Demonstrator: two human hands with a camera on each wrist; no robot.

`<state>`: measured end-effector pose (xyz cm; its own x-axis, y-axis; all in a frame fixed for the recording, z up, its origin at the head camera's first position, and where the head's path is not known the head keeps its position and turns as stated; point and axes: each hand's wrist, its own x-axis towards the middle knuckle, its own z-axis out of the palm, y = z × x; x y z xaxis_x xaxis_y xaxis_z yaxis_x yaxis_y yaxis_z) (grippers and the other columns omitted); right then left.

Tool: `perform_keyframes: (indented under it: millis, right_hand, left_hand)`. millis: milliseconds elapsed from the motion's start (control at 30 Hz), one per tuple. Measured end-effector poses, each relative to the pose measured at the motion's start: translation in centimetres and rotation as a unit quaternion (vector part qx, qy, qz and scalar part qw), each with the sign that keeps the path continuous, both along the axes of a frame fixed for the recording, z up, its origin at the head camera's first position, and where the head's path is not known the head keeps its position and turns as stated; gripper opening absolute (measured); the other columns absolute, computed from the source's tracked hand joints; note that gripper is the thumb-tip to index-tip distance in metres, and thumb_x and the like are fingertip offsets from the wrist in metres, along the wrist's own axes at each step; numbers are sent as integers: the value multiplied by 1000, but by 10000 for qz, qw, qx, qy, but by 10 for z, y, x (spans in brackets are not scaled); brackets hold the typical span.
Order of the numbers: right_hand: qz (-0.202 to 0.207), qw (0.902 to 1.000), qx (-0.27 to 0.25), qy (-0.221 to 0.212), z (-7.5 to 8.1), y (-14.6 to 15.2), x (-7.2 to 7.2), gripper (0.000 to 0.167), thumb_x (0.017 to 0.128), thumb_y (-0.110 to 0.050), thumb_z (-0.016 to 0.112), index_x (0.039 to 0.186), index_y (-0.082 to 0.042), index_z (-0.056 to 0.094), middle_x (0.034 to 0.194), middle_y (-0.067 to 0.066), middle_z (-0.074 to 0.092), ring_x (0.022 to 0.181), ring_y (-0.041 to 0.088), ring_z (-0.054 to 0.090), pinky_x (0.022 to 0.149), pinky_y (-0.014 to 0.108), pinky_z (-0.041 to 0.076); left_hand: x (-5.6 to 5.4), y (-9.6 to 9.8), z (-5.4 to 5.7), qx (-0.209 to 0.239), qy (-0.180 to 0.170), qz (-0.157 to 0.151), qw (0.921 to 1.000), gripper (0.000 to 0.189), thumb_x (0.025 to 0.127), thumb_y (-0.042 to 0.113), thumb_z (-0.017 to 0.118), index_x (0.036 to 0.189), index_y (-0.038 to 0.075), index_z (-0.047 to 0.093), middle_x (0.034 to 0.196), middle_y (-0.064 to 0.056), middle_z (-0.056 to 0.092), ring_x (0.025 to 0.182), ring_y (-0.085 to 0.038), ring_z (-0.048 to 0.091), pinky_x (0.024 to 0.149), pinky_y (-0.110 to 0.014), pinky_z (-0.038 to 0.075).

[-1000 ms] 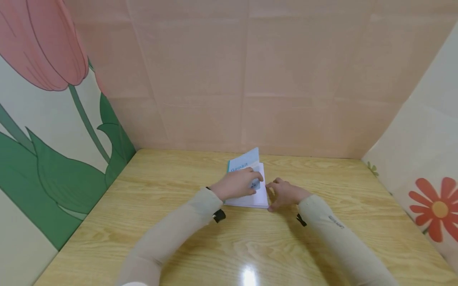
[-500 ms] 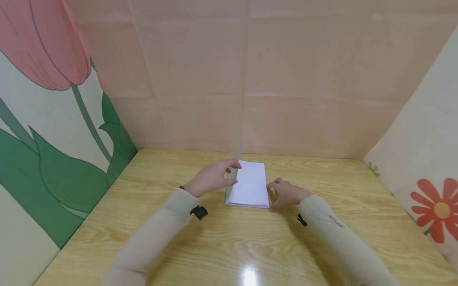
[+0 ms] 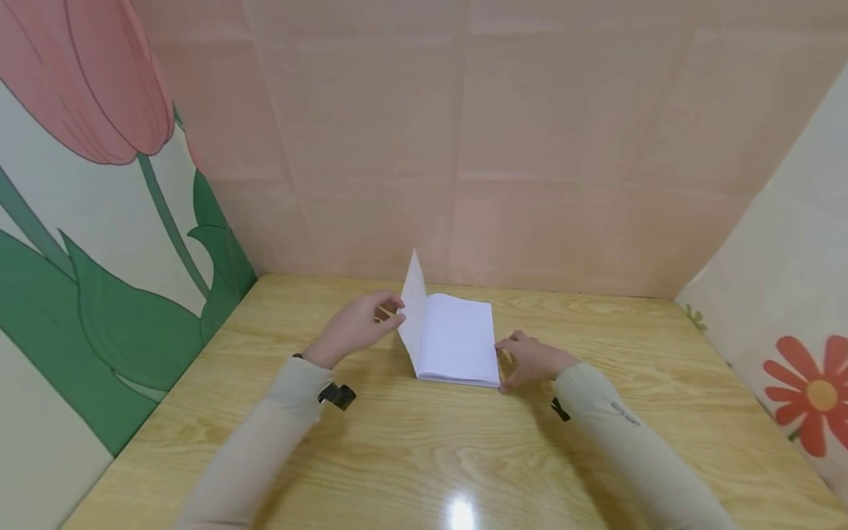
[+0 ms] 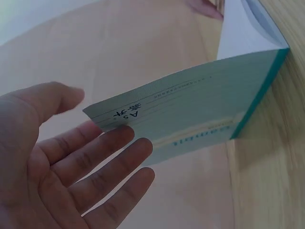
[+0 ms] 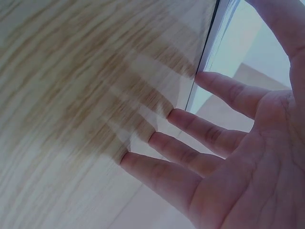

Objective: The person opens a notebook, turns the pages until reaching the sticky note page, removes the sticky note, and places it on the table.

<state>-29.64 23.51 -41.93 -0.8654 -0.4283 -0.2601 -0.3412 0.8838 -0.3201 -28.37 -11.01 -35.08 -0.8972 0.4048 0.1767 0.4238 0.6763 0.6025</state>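
A notebook (image 3: 459, 340) lies on the table with white lined pages facing up. Its pale front cover (image 3: 414, 316) stands raised along the left side; in the left wrist view the printed outside and the teal spine (image 4: 262, 93) show. My left hand (image 3: 361, 322) is at the cover's free edge, fingers spread and loosely bent against the outside, thumb just off the corner. My right hand (image 3: 533, 358) rests at the notebook's right edge. In the right wrist view its fingers (image 5: 205, 131) extend down to the table, with the index fingertip at the notebook's side.
The wood-grain table (image 3: 424, 456) runs back to a pink backdrop (image 3: 530, 147). Side panels carry a tulip picture (image 3: 93, 81) on the left and a red flower (image 3: 820, 394) on the right. A black strap piece (image 3: 336, 396) hangs at the left wrist.
The cover has swung left from lying partly over the pages to standing past upright, baring the lined page. My left hand has moved left with it; the right hand has stayed in place.
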Motion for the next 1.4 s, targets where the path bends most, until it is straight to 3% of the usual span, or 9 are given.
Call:
perform_keyframes:
  millis: [233,733,933,1167,1400]
  right_hand:
    - [-17,10000,-30,-79,0,0,1,89,72,-39,84,142,-2,43,136,24,40,120,40,45,95,57,43]
    - [20,9999,-74,-136,-1,1,-1,90,73,-42,83,143,-4,41,137,21,40,123,38,44,95,55,44]
    - [18,9999,-40,-126,1,0,0,90,73,-42,83,143,-4,41,137,21,40,122,38,45,95,55,43]
    - [9,9999,47,-150,2,-1,1,90,74,-44,82,144,-4,41,139,23,39,125,40,43,97,57,42]
    - [-38,9999,39,-148,2,0,1,89,72,-41,84,143,-3,42,137,22,40,122,38,45,96,56,43]
  left_hand:
    - [-1,-24,-10,135,39,361,9992,20,94,29,61,108,15,66,106,-3,69,93,-21,66,83,-40,53]
    - [-4,-65,-41,-33,-546,605,9967,17,89,17,69,104,8,65,99,-7,66,91,-21,61,75,-36,52]
    - [-9,-73,-56,-101,-943,719,9929,15,88,17,69,101,10,66,95,-7,65,84,-19,61,72,-34,50]
    - [-16,-77,-73,-294,-1121,693,9908,16,86,14,72,99,9,65,94,-7,65,84,-19,60,70,-33,49]
    - [-19,-76,-81,-377,-1328,717,9878,19,83,11,74,99,8,66,94,-7,64,84,-20,59,67,-31,49]
